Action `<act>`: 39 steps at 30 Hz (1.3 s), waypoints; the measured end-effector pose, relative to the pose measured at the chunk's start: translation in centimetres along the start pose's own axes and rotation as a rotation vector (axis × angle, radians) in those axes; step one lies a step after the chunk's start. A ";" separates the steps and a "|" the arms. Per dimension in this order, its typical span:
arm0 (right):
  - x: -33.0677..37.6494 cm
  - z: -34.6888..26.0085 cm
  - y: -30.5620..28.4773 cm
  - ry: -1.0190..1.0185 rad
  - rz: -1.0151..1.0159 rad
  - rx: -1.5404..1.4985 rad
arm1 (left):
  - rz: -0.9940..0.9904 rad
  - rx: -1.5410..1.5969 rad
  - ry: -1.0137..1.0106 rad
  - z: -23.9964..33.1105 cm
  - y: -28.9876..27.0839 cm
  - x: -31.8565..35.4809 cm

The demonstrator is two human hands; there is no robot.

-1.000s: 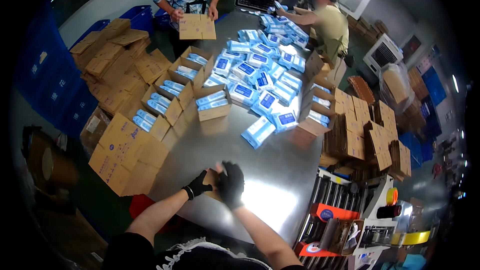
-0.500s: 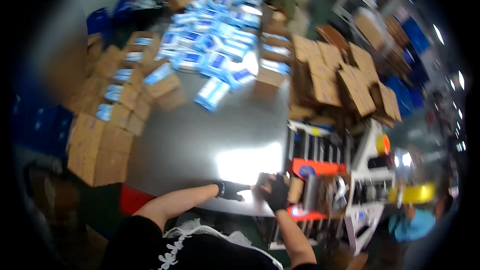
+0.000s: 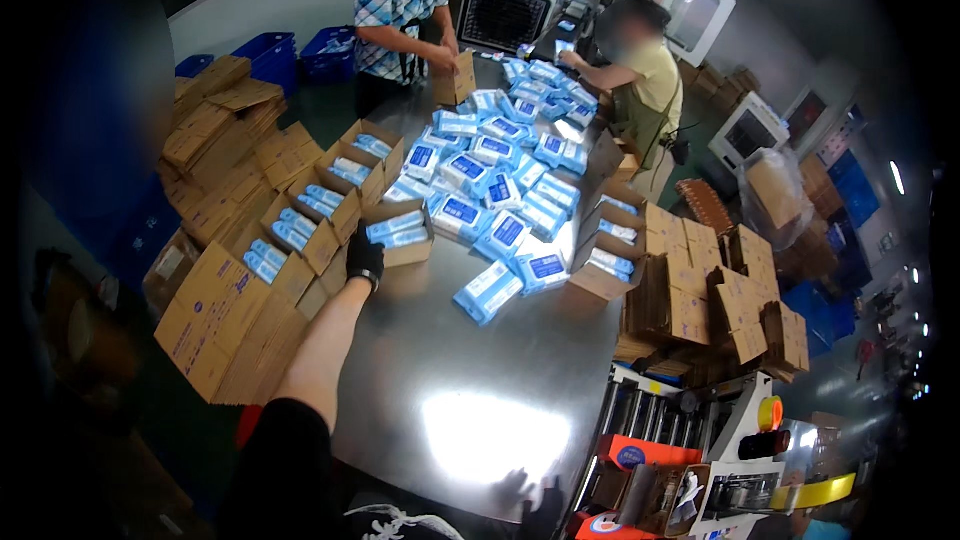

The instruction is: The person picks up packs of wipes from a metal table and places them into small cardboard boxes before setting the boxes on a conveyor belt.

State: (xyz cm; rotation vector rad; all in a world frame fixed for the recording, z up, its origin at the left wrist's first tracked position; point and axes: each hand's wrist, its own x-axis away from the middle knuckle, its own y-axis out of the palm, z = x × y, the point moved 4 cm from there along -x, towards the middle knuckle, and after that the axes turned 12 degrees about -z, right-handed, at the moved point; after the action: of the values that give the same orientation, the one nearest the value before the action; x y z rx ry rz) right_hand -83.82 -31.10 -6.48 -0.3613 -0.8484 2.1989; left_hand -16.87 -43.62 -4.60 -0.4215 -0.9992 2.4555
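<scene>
My left hand (image 3: 366, 258), in a black glove, reaches forward to an open cardboard box (image 3: 408, 256) on the metal table. Its fingers close on the box's left side, partly hidden against the cardboard. Blue-and-white soft packs (image 3: 398, 228) stand inside this box. To its left runs a row of open boxes (image 3: 318, 245) filled with similar packs. Only a dark part of my right hand (image 3: 546, 508) shows at the table's near edge, low in the picture; its fingers cannot be made out.
Many loose packs (image 3: 468, 175) are heaped along the table (image 3: 420, 360). Open boxes (image 3: 600, 275) line its right edge, beside stacked flat cartons (image 3: 690, 290). A roller machine (image 3: 650, 450) stands at near right. Two people work at the far end, one holding a box (image 3: 455, 80).
My view has lifted toward the table's far end. My left hand has gone from the near edge forward and left to the box. My right hand now shows only at the lower edge.
</scene>
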 end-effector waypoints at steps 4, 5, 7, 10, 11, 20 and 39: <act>-7.2 -2.9 -5.3 0.018 -0.026 -1.449 | -0.269 0.009 0.004 1.5 -0.8 7.3; -9.6 -3.4 -6.4 0.002 -0.045 -1.458 | -0.307 0.074 0.091 1.1 -2.4 9.8; -14.3 -3.7 -9.0 0.017 -0.013 -1.564 | -0.510 0.079 0.201 2.9 -5.8 16.6; -20.7 -4.7 -16.3 -0.104 0.125 -1.739 | -0.530 -0.038 0.348 -0.6 -8.6 26.1; -21.6 -5.5 -17.8 -0.253 0.063 -1.606 | -0.663 -0.030 0.301 0.7 -9.6 28.7; -19.2 -15.6 -9.2 -0.642 -0.404 -1.727 | -1.365 0.042 0.342 0.2 -6.4 30.9; -10.7 -2.0 -6.8 -0.067 -0.105 -1.082 | -1.457 0.309 0.854 8.0 13.5 44.4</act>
State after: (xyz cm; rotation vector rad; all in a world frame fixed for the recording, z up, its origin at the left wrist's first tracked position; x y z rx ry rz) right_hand -71.85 -34.46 -3.39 -0.7169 -1.9958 1.4748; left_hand -62.11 -33.92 -13.48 -0.3577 -0.2682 0.8936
